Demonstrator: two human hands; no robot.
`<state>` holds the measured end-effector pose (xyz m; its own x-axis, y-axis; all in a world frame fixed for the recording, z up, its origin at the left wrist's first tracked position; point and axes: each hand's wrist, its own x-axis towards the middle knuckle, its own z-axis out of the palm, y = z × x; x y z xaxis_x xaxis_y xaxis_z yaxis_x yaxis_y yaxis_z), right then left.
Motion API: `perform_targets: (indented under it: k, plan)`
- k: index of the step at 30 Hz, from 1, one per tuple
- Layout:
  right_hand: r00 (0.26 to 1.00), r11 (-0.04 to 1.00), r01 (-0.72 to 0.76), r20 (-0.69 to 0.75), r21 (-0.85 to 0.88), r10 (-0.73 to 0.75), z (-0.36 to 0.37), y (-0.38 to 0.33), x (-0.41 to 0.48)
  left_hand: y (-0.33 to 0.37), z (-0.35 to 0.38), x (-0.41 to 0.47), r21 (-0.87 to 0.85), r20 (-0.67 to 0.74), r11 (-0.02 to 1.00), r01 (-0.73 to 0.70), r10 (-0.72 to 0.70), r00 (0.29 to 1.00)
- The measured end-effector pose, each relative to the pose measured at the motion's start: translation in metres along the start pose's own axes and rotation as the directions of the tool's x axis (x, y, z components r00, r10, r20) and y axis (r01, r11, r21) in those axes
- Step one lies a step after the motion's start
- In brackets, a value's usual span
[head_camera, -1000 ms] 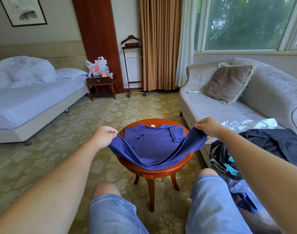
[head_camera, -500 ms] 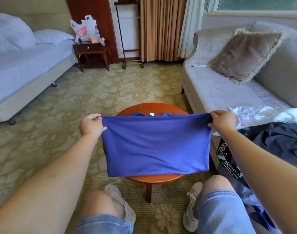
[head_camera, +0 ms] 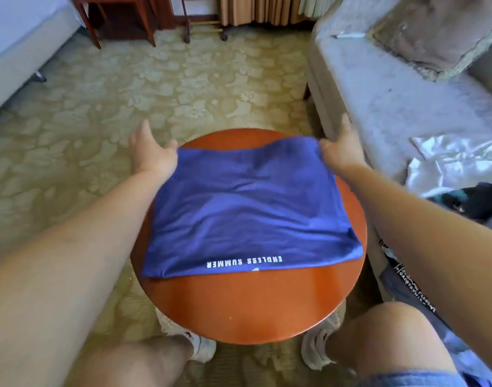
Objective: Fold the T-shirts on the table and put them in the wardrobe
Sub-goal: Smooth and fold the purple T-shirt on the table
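Subject: blue T-shirt (head_camera: 250,213), folded to a rough rectangle, lying flat on the round wooden desk (head_camera: 253,308); the near strip of the desk is bare.
Left hand (head_camera: 152,155): at the far left corner of the cloth, fingers stretched forward, the corner touching the base of the thumb; apparently nothing pinched.
Right hand (head_camera: 341,152): at the far right corner, thumb over the cloth edge, one finger straight. Blur hides whether the lower fingers pinch the corner.
Key relation: both hands sit on the far edge, so the shirt extends from them back towards the person. Its long axis runs left to right, and neither hand is nearer.
Step (judged): the fold looks laid down; smoothing or a further fold probably comes next.
Near edge: white lettering (head_camera: 244,262), upside down.
Hidden: wardrobe out of view; layers beneath the top panel unseen; other garments (head_camera: 457,157) on the sofa (head_camera: 379,107) cut off at right.
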<state>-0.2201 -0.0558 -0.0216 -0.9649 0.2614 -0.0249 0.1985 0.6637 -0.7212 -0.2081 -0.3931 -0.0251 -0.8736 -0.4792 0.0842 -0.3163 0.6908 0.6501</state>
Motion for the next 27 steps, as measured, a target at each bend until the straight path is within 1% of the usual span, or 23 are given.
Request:
perform_targets:
  k: [2,5,7,8,10,12,15,19,22,27]
  plan:
    - [0.995,0.988,0.075,0.076,-0.139,-0.065,0.027,0.018,-0.022,-0.011,0.023,-0.028,0.117,0.089,0.993,-0.031,0.021,0.996]
    - [0.979,0.936,0.096,0.201,-0.337,-0.028,0.057,0.04,-0.07,-0.025,0.042,-0.071,0.281,0.24,0.96,0.004,-0.074,0.968]
    - [0.97,0.884,0.121,0.243,-0.453,-0.008,0.066,0.055,-0.101,-0.034,0.045,-0.096,0.368,0.287,0.93,-0.027,-0.086,0.954]
    - [0.971,0.857,0.135,0.237,-0.498,-0.016,0.068,0.064,-0.113,-0.04,0.045,-0.107,0.408,0.296,0.911,-0.054,-0.076,0.952]
    - [0.982,0.824,0.128,0.187,-0.552,-0.027,0.064,0.08,-0.13,-0.055,0.04,-0.125,0.469,0.295,0.879,-0.084,-0.066,0.953]
    - [0.988,0.823,0.103,0.155,-0.559,-0.018,0.057,0.09,-0.138,-0.07,0.033,-0.139,0.491,0.273,0.867,-0.083,-0.062,0.96]
    - [0.986,0.811,0.128,0.163,-0.57,-0.042,0.051,0.097,-0.147,-0.081,0.028,-0.159,0.471,0.224,0.877,-0.097,-0.013,0.974]
    - [0.985,0.803,0.141,0.166,-0.579,-0.053,0.05,0.099,-0.149,-0.083,0.028,-0.176,0.435,0.133,0.9,-0.042,-0.018,0.991]
    - [0.985,0.798,0.14,0.163,-0.587,-0.053,0.051,0.099,-0.149,-0.084,0.029,-0.176,0.436,0.106,0.9,-0.024,-0.025,0.994]
    - [0.983,0.782,0.161,0.169,-0.601,-0.073,0.05,0.099,-0.147,-0.086,0.03,-0.174,0.42,0.075,0.906,-0.056,0.027,0.997]
